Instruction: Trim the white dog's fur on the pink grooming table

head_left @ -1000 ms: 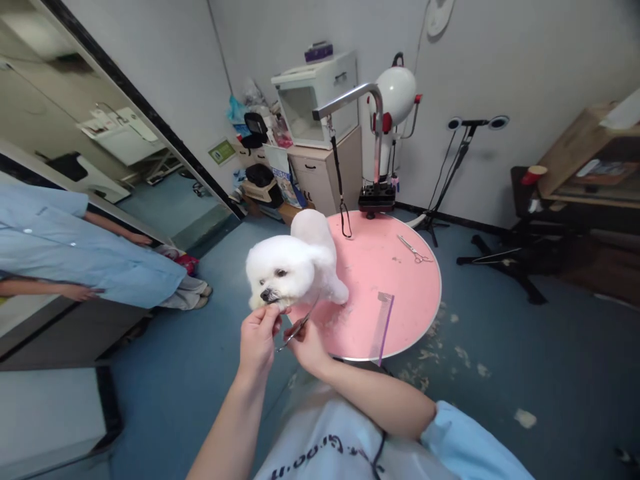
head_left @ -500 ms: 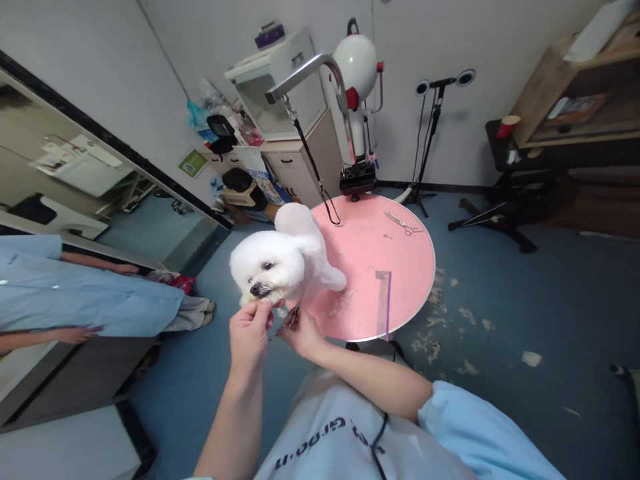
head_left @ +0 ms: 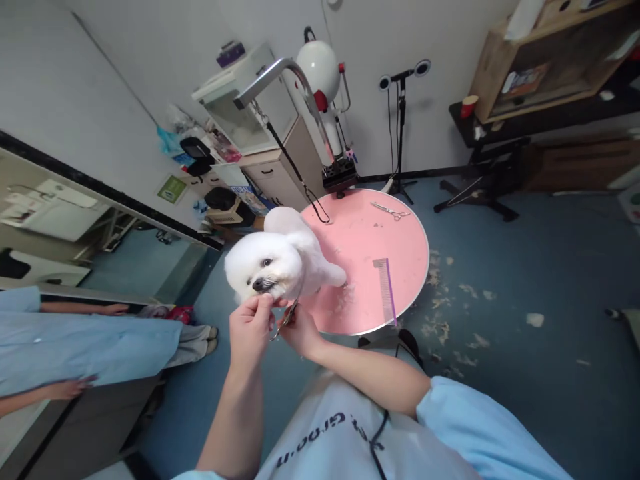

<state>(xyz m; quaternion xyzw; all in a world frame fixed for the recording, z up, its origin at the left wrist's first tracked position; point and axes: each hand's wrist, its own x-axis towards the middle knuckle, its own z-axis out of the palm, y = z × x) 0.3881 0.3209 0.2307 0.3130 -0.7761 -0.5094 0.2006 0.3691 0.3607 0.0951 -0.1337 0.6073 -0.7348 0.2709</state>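
Note:
A fluffy white dog [head_left: 265, 263] stands at the left side of the round pink grooming table [head_left: 360, 303], its face turned my way. Below its muzzle, my left hand [head_left: 251, 330] pinches the dog's chin between thumb and fingers. Just right of it, my right hand [head_left: 304, 333] is closed on metal scissors [head_left: 287, 318], whose blades point up alongside the dog's cheek and neck. A purple-backed metal comb [head_left: 387, 290] lies near the table's front right edge. Another pair of scissors [head_left: 390, 211] rests toward the back.
A metal grooming arm [head_left: 270, 79] with a hanging black loop [head_left: 300, 177] rises behind the table. A white dryer [head_left: 319, 70] stands at the back. Hair clippings [head_left: 440, 327] litter the floor. At left, a person in a blue smock [head_left: 95, 347] stands beside a mirror [head_left: 100, 227].
The view has swung, so the room's background sits further left. The scissors in my right hand have turned, and their blades now show upright beside the dog's cheek. My left hand keeps its pinch.

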